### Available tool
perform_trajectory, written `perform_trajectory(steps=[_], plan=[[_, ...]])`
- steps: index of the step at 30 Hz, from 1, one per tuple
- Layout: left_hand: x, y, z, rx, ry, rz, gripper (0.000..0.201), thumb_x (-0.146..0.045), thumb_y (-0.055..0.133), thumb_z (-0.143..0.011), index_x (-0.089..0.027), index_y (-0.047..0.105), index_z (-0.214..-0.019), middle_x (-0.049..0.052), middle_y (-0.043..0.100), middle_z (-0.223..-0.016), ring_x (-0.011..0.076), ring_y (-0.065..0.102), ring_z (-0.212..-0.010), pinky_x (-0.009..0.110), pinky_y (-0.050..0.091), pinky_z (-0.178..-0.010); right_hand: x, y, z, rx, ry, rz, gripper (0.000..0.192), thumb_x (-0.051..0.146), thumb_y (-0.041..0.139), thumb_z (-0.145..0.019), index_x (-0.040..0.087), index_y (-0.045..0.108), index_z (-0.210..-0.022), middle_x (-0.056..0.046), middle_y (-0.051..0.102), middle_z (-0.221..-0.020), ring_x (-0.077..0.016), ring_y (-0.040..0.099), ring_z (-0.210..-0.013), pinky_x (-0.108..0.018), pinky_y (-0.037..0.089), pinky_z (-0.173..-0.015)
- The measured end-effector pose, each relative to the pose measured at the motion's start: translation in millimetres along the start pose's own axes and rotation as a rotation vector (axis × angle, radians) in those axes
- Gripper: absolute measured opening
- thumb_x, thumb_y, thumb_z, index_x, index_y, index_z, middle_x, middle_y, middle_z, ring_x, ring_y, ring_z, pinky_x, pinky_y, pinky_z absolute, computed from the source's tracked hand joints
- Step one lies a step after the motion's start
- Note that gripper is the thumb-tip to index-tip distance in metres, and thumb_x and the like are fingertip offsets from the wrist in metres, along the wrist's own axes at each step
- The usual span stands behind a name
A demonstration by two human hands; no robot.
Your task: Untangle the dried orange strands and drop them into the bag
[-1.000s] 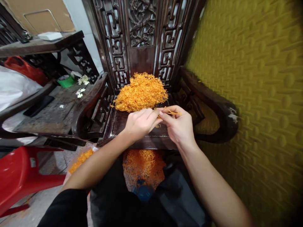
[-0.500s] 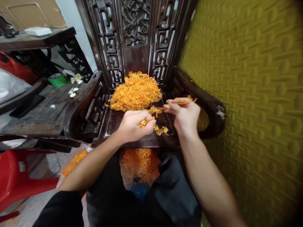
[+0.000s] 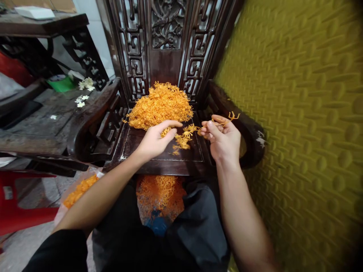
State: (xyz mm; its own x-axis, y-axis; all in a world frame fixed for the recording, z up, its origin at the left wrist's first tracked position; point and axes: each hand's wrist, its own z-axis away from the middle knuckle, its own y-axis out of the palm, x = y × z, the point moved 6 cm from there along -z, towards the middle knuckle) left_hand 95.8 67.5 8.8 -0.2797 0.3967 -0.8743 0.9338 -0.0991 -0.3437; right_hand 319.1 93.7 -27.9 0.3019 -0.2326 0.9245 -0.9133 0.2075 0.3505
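Note:
A heaped pile of thin, curly orange pieces (image 3: pixel 161 107) lies on the dark wooden chair seat (image 3: pixel 136 145). In front of it is my left hand (image 3: pixel 155 141), thumb and index finger apart, with a few orange pieces in its hollow; its other fingers are hidden. A loose cluster of orange pieces (image 3: pixel 183 140) hangs or lies just past the left fingertips; I cannot tell which. My right hand (image 3: pixel 224 139), palm turned partly up, pinches an orange strand (image 3: pixel 233 116) whose forked end sticks out to the right. More orange bits trail from its fingertips toward the cluster.
The chair has a carved back (image 3: pixel 166 26) and curved arms. A yellow-green textured panel (image 3: pixel 297 94) stands close on the right. At left are a side seat with a green tape roll (image 3: pixel 60 83), a red stool (image 3: pixel 25 207) and a bag of orange pieces (image 3: pixel 81 190). More orange pieces lie below.
My left thumb and index finger have spread apart from a closed fist. My right hand has turned its palm more upward, still pinching the strand. The view has shifted slightly.

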Motion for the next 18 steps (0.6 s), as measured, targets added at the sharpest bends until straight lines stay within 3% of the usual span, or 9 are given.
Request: perform_trajectory(steps=[3,6,12,15,18], plan=[[12,-5.1,-4,-0.008,-0.090,-0.078,0.031,-0.048,0.065,-0.091,-0.019,0.075,-0.085,0.003,0.075,-0.089,0.0186,0.066,-0.086,0.031,0.049,-0.085,7,9,4,0.091,-0.026,-0.035,0.047,0.039,0.088,-0.070,0.021,0.064,-0.105,0.003,0.069,-0.074,-0.0089,0.062,-0.059,-0.022,0.056,-0.059],[21,-18.7,-8,-0.105,-0.151,-0.102,0.043,-0.056,0.064,-0.090,-0.018,0.073,-0.074,0.002,0.072,-0.075,0.0164,0.063,-0.074,0.030,0.048,-0.079,14,20,10,0.163,-0.031,-0.095,0.045,0.040,0.085,-0.072,0.024,0.063,-0.108,0.007,0.056,-0.064,-0.0087,0.053,-0.055,-0.022,0.051,-0.055],[18,-25.2,-13,-0.116,-0.069,-0.158,0.034,-0.052,0.068,-0.089,-0.020,0.079,-0.090,0.005,0.079,-0.096,0.0188,0.069,-0.089,0.032,0.049,-0.089,22,36,24,0.247,-0.080,-0.099,0.049,0.039,0.083,-0.075,0.025,0.061,-0.116,0.010,0.037,-0.056,-0.0089,0.039,-0.049,-0.022,0.041,-0.048],[10,-18.0,-15,-0.035,0.006,-0.134,0.034,-0.051,0.067,-0.090,-0.020,0.080,-0.095,0.007,0.079,-0.101,0.0196,0.070,-0.095,0.032,0.049,-0.092,21,40,32,0.270,-0.120,-0.021,0.051,0.043,0.082,-0.076,0.029,0.060,-0.119,0.009,0.039,-0.057,-0.0103,0.041,-0.049,-0.026,0.045,-0.051],[11,-2.5,-15,0.191,-0.037,-0.027,0.038,-0.053,0.065,-0.090,-0.020,0.080,-0.098,0.007,0.079,-0.099,0.0192,0.070,-0.091,0.031,0.051,-0.088,20,43,41,0.286,-0.171,0.022,0.052,0.041,0.082,-0.077,0.034,0.059,-0.123,0.009,0.038,-0.057,-0.0125,0.045,-0.051,-0.029,0.049,-0.055]])
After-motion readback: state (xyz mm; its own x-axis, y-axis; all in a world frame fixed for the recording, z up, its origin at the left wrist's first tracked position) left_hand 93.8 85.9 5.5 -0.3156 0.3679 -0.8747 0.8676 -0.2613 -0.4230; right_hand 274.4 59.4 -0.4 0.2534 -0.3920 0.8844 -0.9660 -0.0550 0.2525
